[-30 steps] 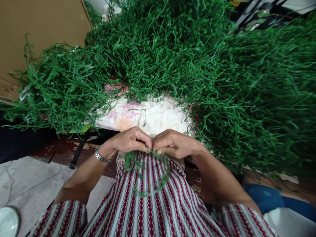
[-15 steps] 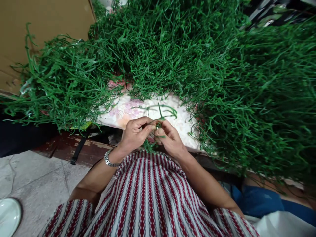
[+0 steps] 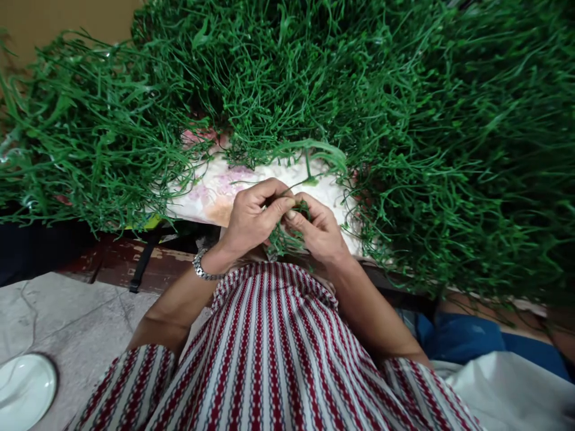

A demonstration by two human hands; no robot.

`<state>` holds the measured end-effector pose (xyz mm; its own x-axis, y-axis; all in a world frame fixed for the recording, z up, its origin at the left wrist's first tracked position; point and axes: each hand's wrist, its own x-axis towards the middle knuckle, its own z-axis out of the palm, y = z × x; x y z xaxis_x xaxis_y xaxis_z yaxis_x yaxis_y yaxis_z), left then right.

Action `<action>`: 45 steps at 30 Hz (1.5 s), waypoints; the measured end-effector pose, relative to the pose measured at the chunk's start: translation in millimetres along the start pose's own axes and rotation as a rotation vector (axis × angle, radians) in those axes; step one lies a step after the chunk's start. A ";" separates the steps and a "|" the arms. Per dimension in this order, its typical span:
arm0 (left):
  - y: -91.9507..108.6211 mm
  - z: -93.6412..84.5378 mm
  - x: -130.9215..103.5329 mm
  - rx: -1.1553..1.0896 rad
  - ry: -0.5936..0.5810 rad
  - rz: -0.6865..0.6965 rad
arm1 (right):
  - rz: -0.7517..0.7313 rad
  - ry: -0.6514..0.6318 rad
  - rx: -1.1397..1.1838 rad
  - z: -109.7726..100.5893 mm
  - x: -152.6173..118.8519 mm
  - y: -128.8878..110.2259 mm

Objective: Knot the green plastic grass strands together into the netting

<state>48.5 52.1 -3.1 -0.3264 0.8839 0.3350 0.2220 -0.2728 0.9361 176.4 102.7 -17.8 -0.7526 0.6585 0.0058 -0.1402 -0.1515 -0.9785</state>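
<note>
My left hand [image 3: 256, 216] is closed, thumb against forefinger, on a thin green plastic-looking plant stem [image 3: 309, 177]. The stem's branching end reaches up and right past the fingertips, over the pale cloth. Close beside it, my right hand [image 3: 321, 232] is curled shut too, its thumb and fingers pinching the green strands near the same spot. More green strands [image 3: 284, 240] hang below and between both hands. Exactly where the pieces meet is hidden by the fingers.
Tangled heaps of green stems [image 3: 404, 137] surround the white floral cloth [image 3: 220, 197] on the left, back and right. A black strap [image 3: 142, 268] hangs over the dark red wooden edge [image 3: 119, 263]. A pale round dish [image 3: 27, 389] lies at lower left, blue fabric [image 3: 467, 338] at right.
The view has shifted, and both hands sit higher in it. The stem's branching end now extends further up and right from the fingers. The hands remain together, pinching the strands.
</note>
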 end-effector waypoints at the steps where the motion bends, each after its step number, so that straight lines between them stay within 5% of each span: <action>1: -0.3 2.0 1.9 0.001 0.009 0.026 | -0.013 -0.006 0.005 -1.1 0.6 -1.1; 4: -0.9 8.4 4.7 -0.046 0.009 0.020 | -0.013 0.011 0.071 -1.8 0.8 0.2; 10: 2.0 15.4 2.5 -0.522 0.014 -0.366 | -0.016 0.038 -0.003 -4.8 -3.5 3.9; 14: 3.9 15.8 -0.2 -0.714 0.075 -0.487 | -0.037 0.030 -0.125 -6.9 -6.1 -0.5; 26: 6.9 18.0 -11.2 -1.005 0.036 -0.571 | -0.140 -0.042 -0.271 -9.0 -11.1 3.4; 31: 12.6 17.6 -10.0 -0.965 0.097 -0.619 | -0.179 -0.130 -0.280 -9.8 -15.3 5.5; 40: 22.7 18.5 -11.8 -0.956 0.046 -0.544 | -0.501 -0.228 -0.627 -13.1 -18.4 -6.0; 45: 18.3 9.6 -2.4 -0.920 0.090 -0.504 | -0.628 -0.300 -0.591 -2.2 -23.7 -7.8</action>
<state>62.1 48.6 12.2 -0.2622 0.9542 -0.1442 -0.7291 -0.0980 0.6774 196.8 89.9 -10.7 -0.7967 0.2602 0.5456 -0.2903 0.6269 -0.7230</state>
